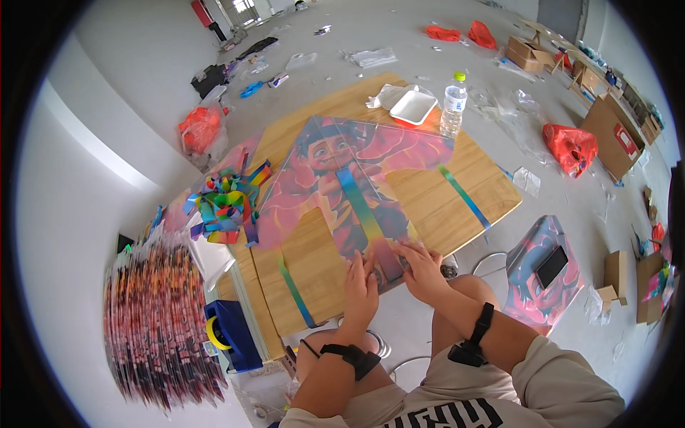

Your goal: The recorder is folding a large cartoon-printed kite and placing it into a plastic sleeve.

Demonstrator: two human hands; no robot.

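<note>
A printed kite (pixel 325 153) with a cartoon figure and pink-red wings lies spread on the wooden table (pixel 300 235), its lower end toward me. A rainbow ribbon (pixel 362 203) runs down its middle to the near edge. Ribbons trail from its wings: one green-blue ribbon (pixel 289 289) on the left, another on the right (pixel 464 196). My left hand (pixel 362 289) holds the kite's lower end left of the middle ribbon, fingers pointing away from me. On the ribbon's other side, my right hand (pixel 422 271) grips the same end with bent fingers. The undersides of both grips are hidden.
A rainbow ribbon pile (pixel 225 207) lies at the table's left, above a tape dispenser (pixel 232 335) and a thick kite stack (pixel 160 321). A water bottle (pixel 454 107) and white tray (pixel 414 107) stand at the back. A phone (pixel 551 267) rests on a printed stool at right.
</note>
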